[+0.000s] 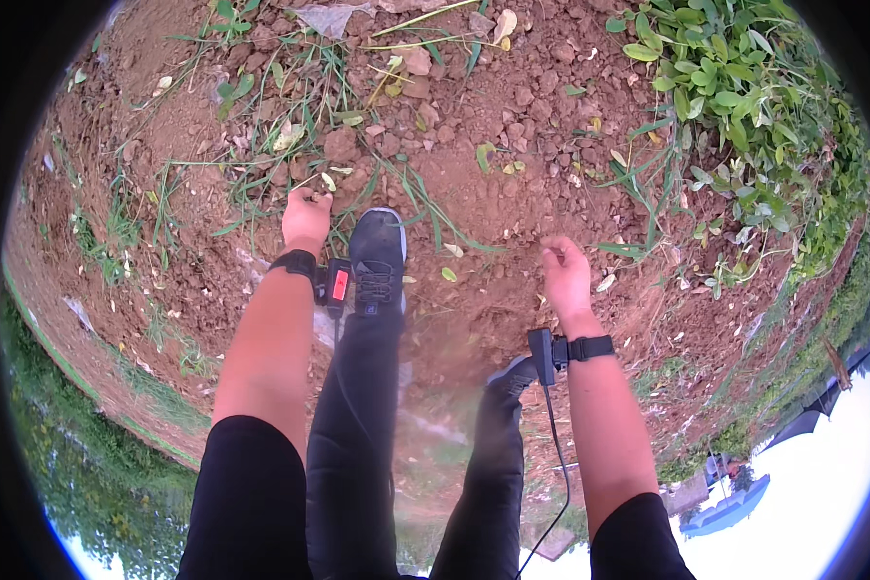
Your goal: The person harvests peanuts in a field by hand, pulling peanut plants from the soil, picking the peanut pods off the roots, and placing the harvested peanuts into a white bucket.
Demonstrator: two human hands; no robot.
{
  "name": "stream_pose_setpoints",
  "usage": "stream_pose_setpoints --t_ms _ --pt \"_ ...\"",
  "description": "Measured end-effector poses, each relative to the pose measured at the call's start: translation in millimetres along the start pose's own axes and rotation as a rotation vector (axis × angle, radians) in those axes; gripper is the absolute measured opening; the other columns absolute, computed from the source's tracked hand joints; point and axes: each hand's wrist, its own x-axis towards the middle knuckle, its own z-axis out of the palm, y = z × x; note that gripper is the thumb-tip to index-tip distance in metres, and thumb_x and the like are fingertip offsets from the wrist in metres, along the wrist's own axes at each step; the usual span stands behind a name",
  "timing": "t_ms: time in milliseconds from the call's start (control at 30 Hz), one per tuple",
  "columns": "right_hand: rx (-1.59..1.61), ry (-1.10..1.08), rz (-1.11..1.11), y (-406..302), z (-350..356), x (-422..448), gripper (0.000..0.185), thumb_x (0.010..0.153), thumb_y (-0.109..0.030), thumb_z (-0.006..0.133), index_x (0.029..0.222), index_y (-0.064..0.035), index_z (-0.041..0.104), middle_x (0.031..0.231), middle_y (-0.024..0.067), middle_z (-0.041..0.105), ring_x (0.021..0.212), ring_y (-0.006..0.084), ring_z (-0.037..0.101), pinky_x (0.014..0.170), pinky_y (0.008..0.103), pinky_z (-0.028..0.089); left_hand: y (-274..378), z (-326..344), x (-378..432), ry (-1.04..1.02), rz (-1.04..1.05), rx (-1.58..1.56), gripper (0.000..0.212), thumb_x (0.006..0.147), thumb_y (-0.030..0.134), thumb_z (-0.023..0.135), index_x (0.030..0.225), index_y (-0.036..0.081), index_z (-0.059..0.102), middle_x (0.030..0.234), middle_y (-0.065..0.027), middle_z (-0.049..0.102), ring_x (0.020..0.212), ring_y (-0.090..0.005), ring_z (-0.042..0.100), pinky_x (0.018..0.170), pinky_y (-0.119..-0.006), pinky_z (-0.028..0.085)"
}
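Observation:
My left hand point(307, 217) is low over the reddish-brown soil point(449, 181), its fingers curled downward. A thin pale stem and a small yellow-green leaf point(328, 181) show at its fingertips; whether they are held or lie on the ground is unclear. Beside this hand is a dark lace-up shoe point(377, 243) on my foot. To the right, my right hand point(568, 275) hovers above bare soil, loosely bent, with a small gap between thumb and forefinger and nothing visible in it. Cut or uprooted grass point(435, 210) lies between the hands.
Leafy green plants point(725, 80) grow thickly at upper right. Clods point(342, 145), loose grass and a plastic scrap point(332, 18) lie ahead. Strapped to my wrists are devices point(339, 283) with cables; one cable point(562, 449) hangs beside my right arm. My other shoe point(513, 377) is farther back.

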Motion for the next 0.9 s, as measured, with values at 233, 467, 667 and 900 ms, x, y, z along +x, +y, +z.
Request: stream_pose_setpoints --t_ms 233,467,667,900 --pt "-0.183 -0.017 0.053 10.1 68.1 13.4 0.014 0.075 -0.011 0.055 0.086 -0.0035 0.059 0.079 0.0140 0.061 0.074 0.0290 0.058 0.069 0.0339 0.046 -13.3 1.7 -7.9 0.119 -0.037 -0.045 0.030 0.070 0.024 0.065 0.089 0.004 0.054 0.076 -0.0074 0.060 0.070 -0.0200 0.058 0.066 -0.031 0.045" --pt "-0.216 0.330 0.067 8.1 93.1 6.5 0.014 0.073 -0.011 0.059 0.083 -0.0016 0.056 0.083 0.0121 0.054 0.074 0.0293 0.056 0.068 0.0376 0.045 9.6 -6.8 -33.7 -0.132 -0.182 -0.786 0.014 0.083 0.006 0.046 0.093 0.003 0.056 0.069 0.0018 0.050 0.057 -0.0036 0.043 0.050 -0.018 0.038" --pt "0.106 0.188 0.022 -11.4 84.2 -5.0 0.010 0.078 -0.010 0.056 0.078 -0.0004 0.052 0.072 0.0121 0.058 0.064 0.0223 0.057 0.061 0.0322 0.046 60.7 -20.0 -69.4 -0.384 0.043 -0.855 0.017 0.085 0.014 0.048 0.091 0.005 0.060 0.071 0.0039 0.054 0.058 -0.0026 0.042 0.054 -0.017 0.034" --pt "0.109 -0.016 -0.286 -46.1 36.3 -54.7 0.021 0.079 -0.004 0.051 0.100 -0.0022 0.050 0.083 0.0142 0.058 0.077 0.0275 0.058 0.068 0.0331 0.046 135.5 8.7 -185.1 -0.732 0.123 -0.826 0.025 0.079 0.018 0.060 0.097 0.000 0.060 0.086 -0.0043 0.062 0.079 -0.0096 0.055 0.071 -0.023 0.043"
